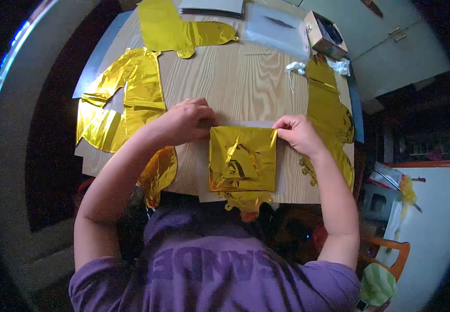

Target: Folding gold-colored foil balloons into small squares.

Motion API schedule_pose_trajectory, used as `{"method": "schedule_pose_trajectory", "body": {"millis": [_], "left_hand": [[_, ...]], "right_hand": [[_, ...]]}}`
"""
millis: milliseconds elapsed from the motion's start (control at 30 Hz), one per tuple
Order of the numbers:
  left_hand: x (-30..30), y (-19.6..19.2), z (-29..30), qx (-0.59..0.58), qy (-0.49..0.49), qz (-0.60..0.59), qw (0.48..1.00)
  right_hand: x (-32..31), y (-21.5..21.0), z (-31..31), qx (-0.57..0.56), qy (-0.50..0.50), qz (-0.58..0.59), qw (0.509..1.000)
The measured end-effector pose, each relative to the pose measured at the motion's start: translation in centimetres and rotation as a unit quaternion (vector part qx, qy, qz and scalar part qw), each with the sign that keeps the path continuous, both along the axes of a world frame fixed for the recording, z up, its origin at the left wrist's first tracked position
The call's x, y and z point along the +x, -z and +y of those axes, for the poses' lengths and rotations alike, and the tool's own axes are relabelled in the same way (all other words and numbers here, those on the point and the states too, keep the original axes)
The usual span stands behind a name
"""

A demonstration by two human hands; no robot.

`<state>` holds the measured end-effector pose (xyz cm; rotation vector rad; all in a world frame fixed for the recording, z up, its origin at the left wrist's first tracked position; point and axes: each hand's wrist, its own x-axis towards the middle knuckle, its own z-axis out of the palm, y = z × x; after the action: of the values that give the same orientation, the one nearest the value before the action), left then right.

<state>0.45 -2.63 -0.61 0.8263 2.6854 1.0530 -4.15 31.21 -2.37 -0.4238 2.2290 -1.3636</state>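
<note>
A gold foil balloon [262, 179], folded into a rough square, lies on a pale sheet [281, 183] at the near edge of the table. Its tabbed tail hangs over that edge. My left hand [189, 120] is closed at the balloon's far left corner, with the fingertips partly hidden. At the far right corner, my right hand [299, 134] pinches the foil between thumb and fingers. Beside my left forearm lies another gold foil piece [161, 169], partly covered by the arm.
Flat gold foil balloons lie at the left [144, 101], far left [160, 26] and right [323, 99]. Towards the back are a stack of sheets [212, 6], a clear plastic bag [272, 31], an open box [325, 35] and crumpled white scraps [296, 67]. A chair [399, 255] stands at the right.
</note>
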Motion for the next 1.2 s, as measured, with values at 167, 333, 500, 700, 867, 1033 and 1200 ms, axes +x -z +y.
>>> {"method": "schedule_pose_trajectory", "body": {"millis": [167, 333, 500, 700, 867, 1033, 1200], "left_hand": [[-0.2, -0.5, 0.0, -0.069, 0.003, -0.038, 0.997], [0.1, -1.2, 0.3, -0.12, -0.014, -0.067, 0.99], [0.1, -1.2, 0.3, -0.118, -0.013, -0.075, 0.99], [0.7, -1.4, 0.6, -0.155, -0.02, -0.027, 0.987], [4.2, -2.5, 4.5, -0.073, -0.06, 0.14, 0.986], [7.1, 0.1, 6.4, -0.099, 0.017, 0.144, 0.984], [6.7, 1.1, 6.1, -0.123, 0.02, 0.168, 0.978]], "right_hand": [[0.2, -0.3, -0.5, 0.045, 0.01, 0.021, 0.999], [0.2, -0.3, -0.6, 0.049, 0.013, 0.043, 0.998], [0.6, -0.9, -0.8, 0.067, 0.02, 0.048, 0.996], [0.5, -0.6, -0.5, 0.072, 0.019, 0.053, 0.996], [0.4, -1.3, -0.6, 0.117, 0.025, 0.051, 0.992], [-0.1, -1.3, -0.6, 0.16, 0.011, 0.058, 0.985], [0.1, -1.1, -0.6, 0.119, 0.009, 0.069, 0.99]]}}
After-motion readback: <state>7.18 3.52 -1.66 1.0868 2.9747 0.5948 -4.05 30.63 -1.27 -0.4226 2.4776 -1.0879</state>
